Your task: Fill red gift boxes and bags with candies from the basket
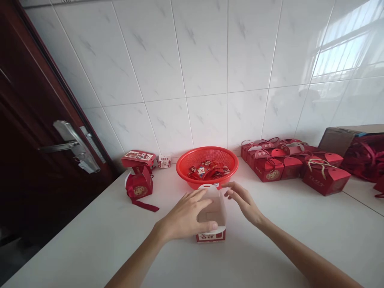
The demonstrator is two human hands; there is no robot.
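In the lower middle of the frame, the open paper box (213, 212) is standing on the white table (90, 248). The left hand (190, 214) is spread over its left side, with the thumb at the front flap. The right hand (244, 202) is near the box's right back corner, its fingers loosely bent and apart; whether it touches, I cannot tell. Behind is a red basket (183, 165) holding small packets (207, 171).
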